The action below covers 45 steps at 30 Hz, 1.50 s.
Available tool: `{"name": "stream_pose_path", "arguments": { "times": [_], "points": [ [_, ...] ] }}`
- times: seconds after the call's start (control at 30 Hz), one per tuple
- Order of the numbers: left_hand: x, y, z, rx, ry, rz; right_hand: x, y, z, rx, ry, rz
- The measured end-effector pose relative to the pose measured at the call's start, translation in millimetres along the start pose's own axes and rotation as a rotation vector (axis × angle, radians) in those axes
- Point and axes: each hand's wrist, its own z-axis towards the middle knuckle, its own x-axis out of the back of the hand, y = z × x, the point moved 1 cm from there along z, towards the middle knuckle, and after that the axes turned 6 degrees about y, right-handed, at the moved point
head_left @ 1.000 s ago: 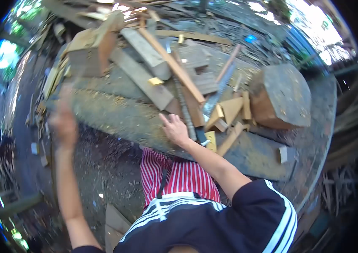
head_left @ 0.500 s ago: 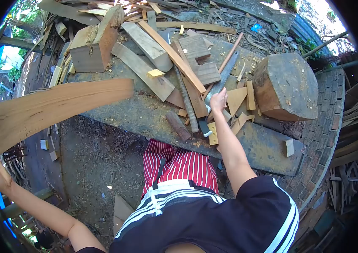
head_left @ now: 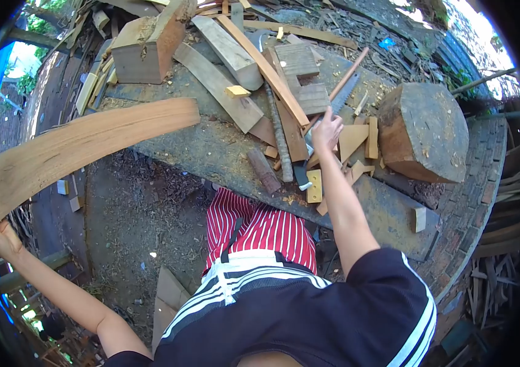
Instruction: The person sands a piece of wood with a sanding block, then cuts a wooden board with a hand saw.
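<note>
My left hand (head_left: 4, 240) grips the lower end of a long curved wooden plank (head_left: 82, 139), thumb and fingers at its edge. The plank reaches up and right, its far end above the bench. My right hand (head_left: 327, 131) is over the clutter on the bench, at the handle end of a handsaw (head_left: 347, 89). Its index finger stretches forward and the other fingers are partly hidden; nothing shows held in it. A thin wooden rod (head_left: 352, 70) lies along the saw. Close by are a notched wooden block (head_left: 300, 61) and a reddish wooden strip (head_left: 266, 73).
The worn workbench (head_left: 180, 162) bears a big log block (head_left: 424, 131) at right and a squared block (head_left: 144, 55) at left. A dark-headed tool (head_left: 300, 174), a yellow block with holes (head_left: 314, 186) and a round stick (head_left: 279, 134) lie near the front edge.
My right hand has moved forward along the saw, away from me, with its index finger now stretched out. The plank in my left hand has tilted slightly. The whole view has shifted a little.
</note>
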Motion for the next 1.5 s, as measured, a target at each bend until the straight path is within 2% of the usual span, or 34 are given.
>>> {"name": "stream_pose_path", "arguments": {
  "times": [0.07, 0.13, 0.17, 0.2, 0.23, 0.33, 0.5, 0.53, 0.6, 0.63, 0.67, 0.73, 0.77, 0.8, 0.87, 0.9, 0.97, 1.03, 1.1, 1.23, 1.27, 1.33, 1.4, 1.47, 1.5],
  "points": [
    [-8.6, 1.5, -18.7, -0.057, 0.012, -0.016, 31.4, -34.2, -23.9, 0.341, -0.152, 0.066],
    [-15.0, 3.1, -26.7, 0.04, 0.099, -0.072, 37.8, -58.3, -55.7, 0.603, -0.135, 0.152],
    [8.4, -15.2, -12.2, -0.208, -0.043, 0.276, 33.7, -65.4, -67.4, 0.65, -0.162, 0.098],
    [-9.8, -5.2, -23.7, -0.041, 0.09, 0.058, 23.3, -69.9, -74.9, 0.702, -0.181, 0.055],
    [-31.9, 4.1, -37.0, -0.056, 0.101, -0.073, 6.5, -67.7, -80.0, 0.735, -0.18, -0.025],
    [-56.1, 21.3, -55.3, -0.08, 0.072, -0.093, -14.3, -70.7, -76.3, 0.794, -0.267, -0.17],
    [-80.4, 34.2, -68.7, -0.028, 0.047, -0.132, -2.6, -77.6, -76.0, 0.667, -0.317, -0.128],
    [-82.8, 36.4, -71.8, -0.019, 0.073, -0.14, -0.2, -71.3, -74.5, 0.664, -0.247, -0.118],
    [-81.5, 36.1, -73.2, -0.02, 0.05, -0.146, 25.2, -67.7, -62.2, 0.55, -0.294, -0.108],
    [-80.9, 35.0, -73.5, -0.018, 0.029, -0.152, 34.8, -64.1, -54.0, 0.513, -0.34, -0.021],
    [-83.3, 34.9, -75.0, -0.024, 0.031, -0.15, 42.6, -60.1, -43.6, 0.39, -0.47, 0.08],
    [-93.6, 32.7, -79.2, 0.005, 0.057, -0.261, 61.5, -64.6, -30.2, 0.236, -0.486, 0.193],
    [-97.7, 29.1, -80.0, 0.037, 0.091, -0.294, 57.0, -61.4, -19.8, 0.144, -0.596, 0.171],
    [-102.3, 26.8, -79.2, 0.029, 0.098, -0.297, 48.2, -51.5, -13.5, 0.152, -0.59, 0.177],
    [-112.1, 21.6, -76.5, 0.055, 0.114, -0.409, 26.7, -33.1, -11.7, 0.038, -0.739, 0.682],
    [-115.3, 18.2, -75.2, 0.101, 0.091, -0.466, 69.9, -51.7, -12.1, -0.119, -0.857, 0.839],
    [-130.4, 15.5, -76.4, 0.116, 0.133, -0.453, 115.1, -52.4, -16.4, -0.277, -1.03, 0.904],
    [-144.6, 10.7, -80.2, 0.104, 0.156, -0.415, 135.4, -32.8, -40.1, -0.346, -1.095, 1.129],
    [-155.3, 4.8, -79.2, 0.068, 0.125, -0.422, 168.8, -13.1, -64.1, -0.5, -1.162, 1.302],
    [-179.1, 3.8, -73.0, 0.027, 0.116, -0.415, 236.9, 14.6, -99.9, -0.492, -1.238, 1.464],
    [-184.8, 3.3, -69.2, 0.039, 0.124, -0.393, 247.1, 22.6, -102.8, -0.493, -1.313, 1.453],
    [-199.0, 5.5, -65.9, -0.005, 0.139, -0.42, 258.9, 8.3, -92.6, -0.337, -1.421, 1.465],
    [-213.7, 9.2, -70.1, -0.066, 0.079, -0.414, 258.3, -55.3, -77.2, -0.304, -1.269, 1.67],
    [-223.6, 10.8, -73.9, -0.072, 0.073, -0.404, 245.3, -112.7, -50.3, -0.121, -1.15, 1.259],
    [-227.4, 14.5, -76.7, -0.085, 0.068, -0.378, 228.6, -127.9, -46.4, 0.017, -1.086, 1.193]
  ]
}}
